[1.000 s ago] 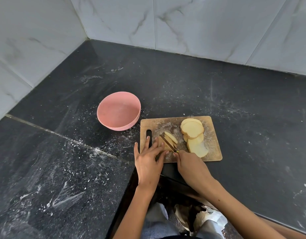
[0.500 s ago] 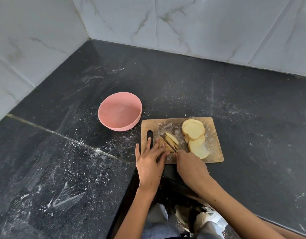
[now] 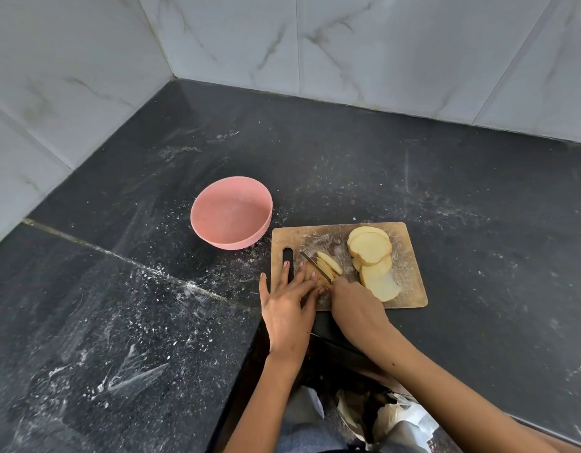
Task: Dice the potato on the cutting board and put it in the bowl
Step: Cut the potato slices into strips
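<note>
The left hand (image 3: 287, 308) lies flat with straight, spread fingers pressing down the potato slice being cut, fingertips (image 3: 313, 275) right at the knife (image 3: 315, 265). The right hand (image 3: 356, 305) is curled round the knife handle, which it hides; only the thin blade shows, running away from the right hand's knuckles toward the board's handle slot. Just past the blade, on the side away from the left hand, lie a few cut strips (image 3: 330, 263). Beyond the right hand, up and to its outer side, sits the stack of uncut potato slices (image 3: 371, 248), all on the wooden cutting board (image 3: 410, 273). The pink bowl (image 3: 230, 214) stands on the counter (image 3: 479, 191), ahead of the left hand and just off the board's corner, with no potato visible inside. Judged step: slicing into strips, dicing barely started. Risks: left fingertips sit touching or nearly touching the blade, so a slip on wet potato could nick them; the board's near edge is at the counter edge, so hard downward pressure might tip or slide it; strips could skid off the board.
</note>
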{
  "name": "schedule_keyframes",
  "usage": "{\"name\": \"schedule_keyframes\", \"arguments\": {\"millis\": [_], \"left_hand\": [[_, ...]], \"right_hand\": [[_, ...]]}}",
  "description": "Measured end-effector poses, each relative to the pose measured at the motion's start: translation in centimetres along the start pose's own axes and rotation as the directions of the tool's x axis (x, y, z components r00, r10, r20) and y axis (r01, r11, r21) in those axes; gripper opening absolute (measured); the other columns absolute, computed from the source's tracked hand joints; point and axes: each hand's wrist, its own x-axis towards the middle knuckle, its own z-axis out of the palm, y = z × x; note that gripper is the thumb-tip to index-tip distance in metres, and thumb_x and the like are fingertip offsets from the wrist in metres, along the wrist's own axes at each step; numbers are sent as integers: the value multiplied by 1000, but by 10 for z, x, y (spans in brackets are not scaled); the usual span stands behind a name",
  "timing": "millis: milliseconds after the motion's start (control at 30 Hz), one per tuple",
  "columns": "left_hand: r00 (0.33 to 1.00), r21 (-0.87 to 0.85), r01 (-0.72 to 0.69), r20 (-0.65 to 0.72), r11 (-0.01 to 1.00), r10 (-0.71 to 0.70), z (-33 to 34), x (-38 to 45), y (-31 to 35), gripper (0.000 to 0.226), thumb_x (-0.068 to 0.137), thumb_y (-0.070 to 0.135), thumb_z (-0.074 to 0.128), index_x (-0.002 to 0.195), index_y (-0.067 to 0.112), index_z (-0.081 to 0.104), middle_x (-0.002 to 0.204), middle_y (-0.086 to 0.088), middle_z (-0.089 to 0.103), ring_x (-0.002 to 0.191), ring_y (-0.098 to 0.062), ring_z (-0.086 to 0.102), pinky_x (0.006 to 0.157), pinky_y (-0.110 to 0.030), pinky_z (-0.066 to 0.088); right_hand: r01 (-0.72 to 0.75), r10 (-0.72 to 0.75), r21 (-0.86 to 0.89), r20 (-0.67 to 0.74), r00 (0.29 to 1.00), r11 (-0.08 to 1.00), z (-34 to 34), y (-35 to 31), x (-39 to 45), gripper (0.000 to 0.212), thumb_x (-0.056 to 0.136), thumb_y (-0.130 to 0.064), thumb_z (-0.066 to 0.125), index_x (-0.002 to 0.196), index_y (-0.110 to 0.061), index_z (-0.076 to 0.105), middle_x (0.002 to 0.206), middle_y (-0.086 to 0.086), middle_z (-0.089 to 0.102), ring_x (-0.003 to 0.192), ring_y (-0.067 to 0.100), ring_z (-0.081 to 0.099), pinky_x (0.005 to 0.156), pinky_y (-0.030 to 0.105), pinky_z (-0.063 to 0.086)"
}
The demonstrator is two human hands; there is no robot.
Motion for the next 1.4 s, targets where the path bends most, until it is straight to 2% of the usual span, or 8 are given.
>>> {"name": "schedule_keyframes", "arguments": {"millis": [200, 333, 533, 900, 1067, 1167, 1267, 1400], "left_hand": [[1000, 9, 8, 8, 1000, -8, -1, -1, 1, 17, 82, 31, 65, 95, 28, 76, 117, 5, 69, 125, -23, 54, 116, -40, 11], [1000, 4, 7, 1, 1000, -7, -1, -2, 1, 32, 84, 46, 51, 92, 29, 76, 115, 6, 70, 124, -22, 55, 116, -43, 11], [1000, 7, 28, -2, 1000, -28, 1, -1, 0, 16, 80, 38, 66, 87, 29, 76, 113, 7, 70, 125, -21, 55, 116, -41, 9], [999, 13, 41, -1, 999, -41, 2, 0, -1, 13, 77, 28, 80, 89, 28, 77, 114, 4, 70, 127, -21, 53, 117, -41, 8], [998, -13, 61, 1, 998, -61, 2, -1, -3, 14, 78, 30, 80, 91, 28, 77, 116, 4, 69, 131, -17, 49, 119, -38, 4], [997, -30, 74, 11, 997, -73, 1, 0, -3, 17, 77, 31, 79, 94, 28, 77, 117, 4, 69, 132, -16, 47, 119, -37, 3], [998, -32, 58, 7, 998, -58, 1, -1, -2, 17, 78, 30, 79, 94, 27, 77, 116, 2, 69, 131, -18, 49, 119, -36, 4], [1000, 8, -11, -11, 1000, 11, 1, -4, -2, 16, 79, 29, 76, 95, 26, 77, 114, -1, 70, 126, -23, 54, 116, -39, 10]], "right_hand": [[-21, 21, -2, 26, 999, 1000, -2, 0, -3, 26, 102, -12, 31, 123, -6, 44, 119, 14, 60, 105, 30, 62, 77, 34, 46], [-32, 32, -22, 36, 999, 999, 1, 4, -8, 24, 102, -10, 31, 121, -6, 44, 119, 13, 60, 107, 30, 61, 79, 35, 47], [-66, 65, 11, 73, 995, 998, 11, 16, -22, 30, 105, -22, 26, 126, -7, 41, 118, 13, 59, 107, 32, 59, 72, 34, 38], [-82, 69, 103, 117, 991, 991, 10, 39, -60, 26, 104, -36, 21, 94, -16, 34, 99, 10, 59, 97, 32, 59, 68, 34, 37], [-72, 60, 157, 81, 995, 985, 2, 47, -72, 29, 103, -41, 22, 88, -19, 35, 85, 4, 53, 95, 32, 58, 68, 34, 38], [-57, 53, 208, 26, 998, 976, -4, 47, -72, 33, 102, -42, 23, 80, -21, 35, 72, -5, 41, 83, 28, 55, 66, 34, 37], [-42, 43, 243, 0, 999, 969, -5, 41, -60, 36, 102, -43, 24, 72, -24, 32, 72, -5, 42, 73, 24, 47, 65, 34, 37], [-14, 24, 266, -35, 999, 964, 0, 28, -37, 34, 102, -41, 25, 83, -18, 40, 82, 4, 53, 87, 30, 57, 66, 35, 38]]}}
